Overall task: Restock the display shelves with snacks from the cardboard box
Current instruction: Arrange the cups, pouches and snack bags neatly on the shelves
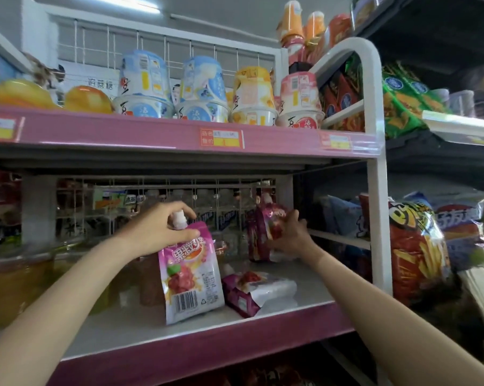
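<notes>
The restocking is under way, judging by the middle shelf [277,319], the landmark here. The left hand [157,229] grasps a pink spouted jelly pouch [192,274] just below its cap, holding it upright with its bottom edge at the shelf's front. The right hand [286,232] grips a second pouch [274,221] deeper on the shelf, against an upright pouch [253,240] near the back wire grid. One more pouch [252,288] lies flat on the shelf between the two hands. Much of the shelf's bare white surface is unfilled, so plenty of placing seems left. A cardboard box corner [482,291] may show to the right of the shelf, though I cannot tell what remains inside.
</notes>
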A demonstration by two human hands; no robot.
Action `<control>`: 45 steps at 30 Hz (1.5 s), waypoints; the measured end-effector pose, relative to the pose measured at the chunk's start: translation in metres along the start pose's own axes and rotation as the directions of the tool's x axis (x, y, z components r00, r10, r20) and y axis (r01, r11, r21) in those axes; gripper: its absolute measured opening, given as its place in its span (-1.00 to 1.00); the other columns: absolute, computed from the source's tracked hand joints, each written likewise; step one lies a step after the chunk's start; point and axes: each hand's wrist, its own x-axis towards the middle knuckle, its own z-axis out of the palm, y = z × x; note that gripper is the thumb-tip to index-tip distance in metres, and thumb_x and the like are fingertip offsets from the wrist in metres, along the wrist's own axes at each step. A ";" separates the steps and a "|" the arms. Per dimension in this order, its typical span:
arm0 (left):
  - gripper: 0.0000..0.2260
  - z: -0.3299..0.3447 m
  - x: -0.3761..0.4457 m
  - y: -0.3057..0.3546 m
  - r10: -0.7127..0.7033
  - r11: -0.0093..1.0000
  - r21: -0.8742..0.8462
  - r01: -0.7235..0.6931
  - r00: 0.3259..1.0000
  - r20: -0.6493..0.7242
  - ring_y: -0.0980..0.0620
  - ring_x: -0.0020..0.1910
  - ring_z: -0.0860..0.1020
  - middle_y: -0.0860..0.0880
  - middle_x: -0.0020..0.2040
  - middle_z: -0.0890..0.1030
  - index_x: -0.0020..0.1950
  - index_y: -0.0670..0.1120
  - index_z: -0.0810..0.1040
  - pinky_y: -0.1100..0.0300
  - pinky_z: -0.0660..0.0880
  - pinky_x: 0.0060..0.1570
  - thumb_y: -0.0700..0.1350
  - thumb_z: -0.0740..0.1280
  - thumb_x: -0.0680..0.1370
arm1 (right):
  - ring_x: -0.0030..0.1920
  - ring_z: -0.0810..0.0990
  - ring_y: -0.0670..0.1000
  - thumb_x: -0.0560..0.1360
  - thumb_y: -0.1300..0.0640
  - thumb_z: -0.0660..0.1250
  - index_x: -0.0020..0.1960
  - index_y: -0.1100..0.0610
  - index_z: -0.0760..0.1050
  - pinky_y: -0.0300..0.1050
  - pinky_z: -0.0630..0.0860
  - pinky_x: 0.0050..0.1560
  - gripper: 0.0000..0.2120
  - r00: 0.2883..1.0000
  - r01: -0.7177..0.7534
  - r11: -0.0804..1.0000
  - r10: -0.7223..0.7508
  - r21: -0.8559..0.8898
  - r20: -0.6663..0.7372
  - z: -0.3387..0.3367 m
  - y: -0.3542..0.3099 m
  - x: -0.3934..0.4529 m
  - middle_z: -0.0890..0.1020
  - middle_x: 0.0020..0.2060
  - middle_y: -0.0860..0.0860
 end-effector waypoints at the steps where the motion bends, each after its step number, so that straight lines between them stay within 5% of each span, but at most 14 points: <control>1: -0.77 0.000 0.001 -0.002 -0.006 1.000 0.011 0.006 1.000 -0.003 0.16 -0.12 0.54 0.11 -0.06 0.49 0.04 0.10 0.45 0.19 0.55 -0.19 0.02 0.39 0.43 | 0.46 0.09 0.22 0.39 0.05 0.47 0.49 0.29 -0.22 -0.06 0.20 0.37 0.02 1.000 -0.020 1.000 0.020 -0.007 0.022 0.007 0.002 0.007 0.05 0.46 0.24; 4: -0.74 -0.001 0.004 -0.007 -0.019 1.000 0.002 0.019 1.000 -0.021 0.14 -0.11 0.58 0.10 -0.04 0.54 0.02 0.11 0.48 0.13 0.58 -0.12 0.08 0.40 0.38 | 0.50 -0.03 0.23 0.43 0.00 0.43 0.52 0.20 -0.26 -0.04 0.06 0.44 0.02 0.991 -0.070 0.991 0.082 -0.112 0.108 0.026 0.005 0.028 -0.11 0.50 0.24; 9: -0.71 -0.003 0.005 -0.009 -0.019 1.000 -0.021 0.019 1.000 -0.012 0.12 -0.15 0.60 0.05 -0.04 0.59 0.01 0.09 0.49 0.14 0.57 -0.15 0.09 0.41 0.35 | 0.46 -0.19 0.38 0.44 -0.24 0.30 0.53 -0.02 0.03 0.15 -0.13 0.46 -0.21 0.975 0.063 0.872 0.050 -0.486 0.216 0.037 0.014 0.042 -0.13 0.51 0.22; 12: -0.62 -0.006 0.000 -0.009 -0.038 0.996 -0.078 0.040 0.999 0.021 0.12 -0.14 0.62 0.08 -0.06 0.62 0.02 0.05 0.52 0.17 0.57 -0.14 0.14 0.41 0.26 | 0.47 -0.03 0.29 0.37 -0.23 0.39 0.51 0.03 0.11 0.10 0.04 0.44 -0.15 0.986 0.051 0.956 -0.002 -0.288 0.167 0.023 0.007 0.030 0.01 0.50 0.16; 14: -0.58 -0.007 -0.006 -0.008 -0.061 0.991 -0.118 0.069 0.996 0.070 0.19 -0.18 0.62 0.11 -0.11 0.64 0.01 0.03 0.53 0.35 0.51 -0.21 0.14 0.43 0.21 | 0.41 0.19 0.23 0.41 -0.16 0.36 0.44 0.04 0.25 0.08 0.23 0.40 -0.32 0.979 0.158 0.965 -0.124 -0.210 0.165 0.006 -0.008 0.012 0.22 0.44 0.10; 18: -0.67 0.001 -0.007 -0.005 -0.105 0.993 -0.043 0.109 0.991 0.087 0.13 -0.20 0.59 0.07 -0.16 0.62 -0.03 -0.05 0.52 0.34 0.45 -0.24 0.06 0.46 0.31 | 0.05 0.56 0.06 0.38 -0.35 0.29 0.27 0.07 0.38 -0.10 0.56 -0.04 -0.35 0.837 0.165 0.945 0.018 -0.284 0.547 -0.021 -0.060 -0.046 0.49 0.12 -0.02; 23: -0.79 0.007 -0.013 0.001 -0.110 0.991 -0.066 0.114 0.992 0.068 0.16 -0.22 0.52 0.07 -0.19 0.55 -0.15 0.02 0.43 0.31 0.42 -0.28 -0.02 0.45 0.39 | 0.41 0.31 0.12 0.51 -0.24 0.20 0.46 0.10 0.25 -0.01 0.32 0.32 -0.36 0.707 0.356 0.745 0.180 -0.564 0.684 -0.005 -0.091 -0.076 0.31 0.44 0.05; 26: -0.77 0.006 -0.017 0.000 -0.117 0.993 -0.028 0.119 0.992 0.052 0.08 -0.18 0.54 0.04 -0.16 0.56 -0.15 0.03 0.43 0.22 0.47 -0.17 0.03 0.45 0.37 | 0.37 0.36 0.11 0.53 -0.20 0.19 0.44 0.12 0.27 -0.09 0.38 0.19 -0.41 0.761 0.345 0.688 0.194 -0.639 0.620 -0.016 -0.084 -0.078 0.34 0.42 0.05; 29: -0.75 0.006 -0.019 -0.002 -0.116 0.990 0.087 0.114 0.993 0.020 0.04 -0.20 0.54 0.03 -0.16 0.57 -0.15 0.04 0.43 0.17 0.46 -0.19 0.11 0.45 0.36 | 0.24 0.49 0.13 0.42 -0.19 0.36 0.43 0.15 0.27 -0.07 0.50 0.11 -0.29 0.888 0.160 0.733 0.186 -0.661 0.421 -0.034 -0.060 -0.068 0.43 0.33 0.09; 32: -0.75 0.006 -0.019 -0.002 -0.104 0.987 0.122 0.104 0.995 -0.008 0.01 -0.18 0.56 0.01 -0.14 0.59 -0.17 0.08 0.43 0.03 0.53 -0.08 0.15 0.44 0.36 | 0.23 0.48 0.19 0.35 -0.18 0.44 0.45 0.16 0.13 0.01 0.50 0.10 -0.14 0.993 0.008 0.820 0.059 -0.573 0.099 -0.045 -0.034 -0.049 0.44 0.28 0.16; 35: -0.76 0.007 -0.021 -0.003 -0.097 0.987 0.130 0.099 0.995 -0.020 0.01 -0.15 0.58 0.02 -0.12 0.61 -0.17 0.13 0.42 -0.03 0.53 -0.03 0.15 0.44 0.36 | 0.22 0.45 0.28 0.37 -0.17 0.42 0.45 0.19 0.04 0.06 0.46 0.06 -0.12 0.991 -0.053 0.944 0.009 -0.325 -0.137 -0.029 -0.015 -0.035 0.35 0.29 0.24; 41: -0.77 0.008 -0.025 -0.004 -0.076 0.985 0.153 0.084 0.995 -0.058 0.10 -0.26 0.51 0.07 -0.20 0.56 -0.15 0.07 0.44 0.17 0.41 -0.27 0.15 0.40 0.39 | 0.35 0.29 0.35 0.37 -0.01 0.48 0.48 0.15 -0.09 0.14 0.38 0.28 -0.05 0.998 -0.030 0.985 0.040 -0.169 0.056 0.011 0.008 -0.023 0.07 0.43 0.27; 45: -0.56 0.010 -0.033 0.001 -0.094 0.981 0.165 0.099 0.995 -0.039 0.14 -0.12 0.48 0.09 -0.02 0.51 0.21 0.01 0.38 0.19 0.43 -0.12 0.13 0.39 0.41 | 0.35 0.28 0.38 0.37 0.01 0.49 0.50 0.08 -0.15 0.18 0.35 0.32 -0.01 0.998 0.010 0.979 0.003 -0.202 0.065 0.015 0.011 -0.023 0.01 0.44 0.27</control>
